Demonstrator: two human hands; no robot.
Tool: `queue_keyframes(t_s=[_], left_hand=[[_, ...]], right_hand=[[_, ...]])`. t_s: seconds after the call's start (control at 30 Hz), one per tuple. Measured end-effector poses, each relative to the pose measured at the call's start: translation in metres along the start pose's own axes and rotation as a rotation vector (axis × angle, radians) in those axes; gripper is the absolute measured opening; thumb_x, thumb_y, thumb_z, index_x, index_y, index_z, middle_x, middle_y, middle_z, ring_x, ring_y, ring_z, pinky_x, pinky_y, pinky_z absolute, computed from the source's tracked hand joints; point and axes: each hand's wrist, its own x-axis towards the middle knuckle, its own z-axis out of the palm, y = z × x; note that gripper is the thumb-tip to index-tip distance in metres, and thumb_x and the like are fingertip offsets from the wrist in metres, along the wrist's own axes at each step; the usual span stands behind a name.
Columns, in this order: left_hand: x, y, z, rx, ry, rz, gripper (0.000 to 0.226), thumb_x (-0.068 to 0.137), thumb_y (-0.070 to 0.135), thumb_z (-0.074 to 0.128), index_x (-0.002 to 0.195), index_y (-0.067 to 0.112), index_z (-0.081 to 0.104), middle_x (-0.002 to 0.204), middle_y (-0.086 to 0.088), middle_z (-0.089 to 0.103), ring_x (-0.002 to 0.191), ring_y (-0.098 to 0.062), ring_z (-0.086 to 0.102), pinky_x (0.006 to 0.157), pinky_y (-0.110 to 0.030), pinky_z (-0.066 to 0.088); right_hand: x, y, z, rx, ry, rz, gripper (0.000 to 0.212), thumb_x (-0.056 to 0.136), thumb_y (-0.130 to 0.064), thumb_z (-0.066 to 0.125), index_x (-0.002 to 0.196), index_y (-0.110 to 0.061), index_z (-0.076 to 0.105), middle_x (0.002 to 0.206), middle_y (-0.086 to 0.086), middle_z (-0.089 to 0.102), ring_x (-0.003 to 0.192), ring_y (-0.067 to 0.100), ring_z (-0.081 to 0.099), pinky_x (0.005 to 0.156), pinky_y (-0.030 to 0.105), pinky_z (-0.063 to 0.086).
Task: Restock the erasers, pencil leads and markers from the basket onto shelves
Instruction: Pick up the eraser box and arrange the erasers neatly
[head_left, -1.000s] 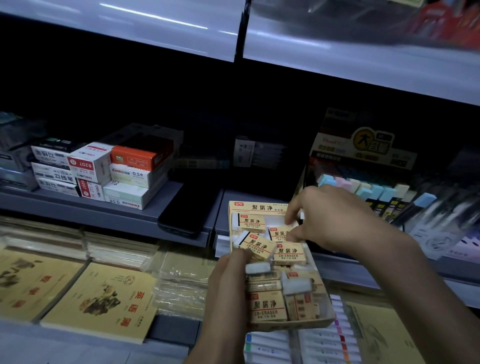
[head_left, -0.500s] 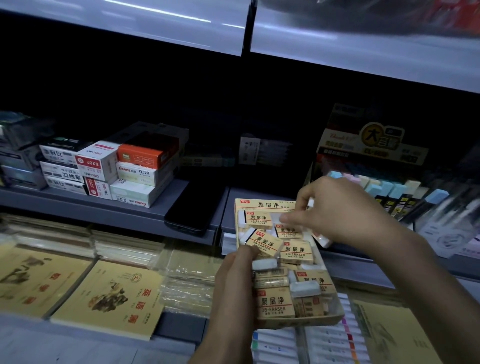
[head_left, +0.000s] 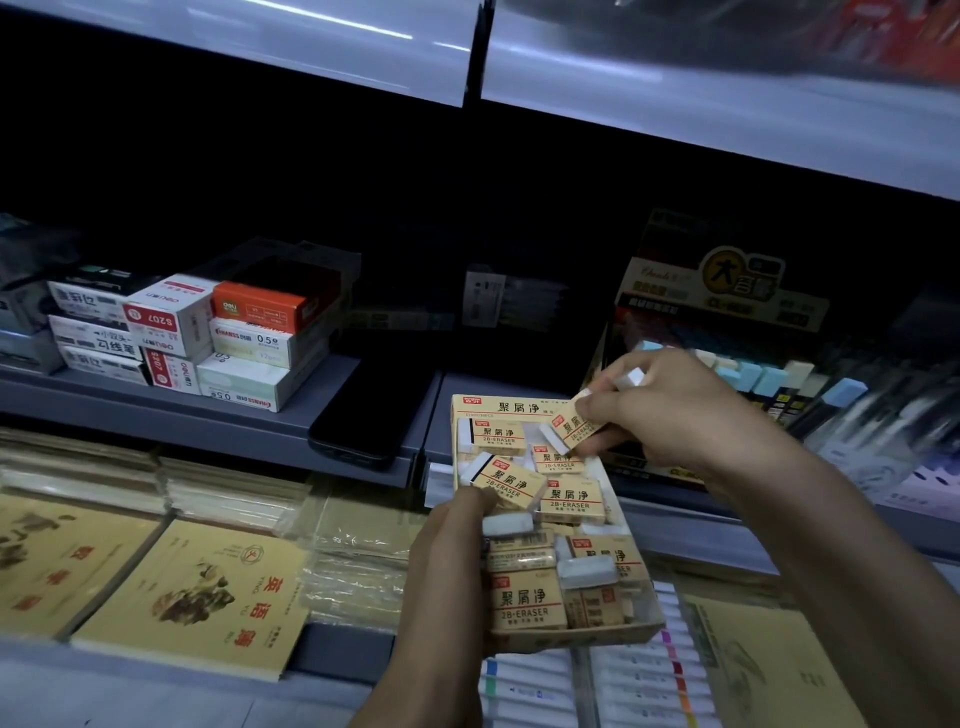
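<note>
My right hand (head_left: 675, 421) pinches one eraser (head_left: 571, 427) between the thumb and the curled fingers. The eraser is in its yellow sleeve, tilted, and it is just above the far right corner of the eraser box (head_left: 571, 636). A small white piece (head_left: 630, 377) shows between my upper fingers, but I cannot tell if it is a second eraser. My left hand (head_left: 447, 566) grips the eraser box from its left side, with the thumb curled over the rim and touching the contents, and it holds the box in the air in front of the shelves. In the box lie the other erasers (head_left: 527, 603), some flat with the label "2B-ERASER" up, some on their side, in no order. Behind the box is the grey middle shelf (head_left: 218, 421). A black phone (head_left: 371, 415) lies flat at its front edge, just left of the box. Farther left on this shelf stands a stack of small boxes (head_left: 249, 343), several marked 0.5. To the right, behind my right hand, there is a display carton (head_left: 722, 296) with pastel-capped pens, which are blurred. On the lower shelf, yellow notebooks (head_left: 197, 597) lie flat at the left, packs in clear plastic (head_left: 353, 545) beside them, and under the eraser box a row of white markers (head_left: 540, 686) with coloured bands.
</note>
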Motion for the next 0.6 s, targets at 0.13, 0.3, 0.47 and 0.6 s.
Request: queue_keyframes(t_s=[0.13,0.3,0.47,0.6], left_hand=[[0.001,0.0,0.0,0.006,0.007,-0.008,0.038,0.087,0.05,0.058,0.097,0.014,0.068,0.084,-0.013,0.073,0.075,-0.033,0.07,0.061,-0.04,0.056],[0.002,0.0,0.0,0.012,0.029,-0.024,0.036,0.087,0.048,0.06,0.094,0.014,0.07,0.083,-0.015,0.073,0.075,-0.035,0.071,0.064,-0.046,0.058],[0.001,0.002,0.001,-0.001,0.057,-0.029,0.031,0.087,0.046,0.061,0.087,0.016,0.069,0.075,-0.012,0.07,0.068,-0.031,0.068,0.059,-0.039,0.056],[-0.001,0.007,0.003,-0.016,0.054,-0.039,0.03,0.089,0.042,0.06,0.091,0.014,0.069,0.073,-0.013,0.07,0.064,-0.031,0.067,0.053,-0.036,0.054]], right_hand=[[0.0,0.005,0.011,-0.234,0.107,-0.06,0.008,0.091,-0.022,0.072,0.084,-0.019,0.072,0.065,0.002,0.075,0.066,0.016,0.073,0.057,0.027,0.05],[0.0,0.011,0.019,-0.441,0.231,-0.09,0.021,0.089,-0.034,0.075,0.083,-0.013,0.073,0.074,0.006,0.072,0.071,0.022,0.067,0.069,0.037,0.057],[0.0,0.019,0.029,-0.421,0.317,-0.109,0.024,0.09,-0.041,0.075,0.098,-0.019,0.071,0.084,0.001,0.071,0.078,0.022,0.067,0.063,0.031,0.05],[-0.003,0.021,0.029,-0.462,0.316,-0.129,0.035,0.084,-0.05,0.078,0.105,-0.023,0.073,0.091,-0.003,0.071,0.082,0.019,0.067,0.063,0.03,0.049]])
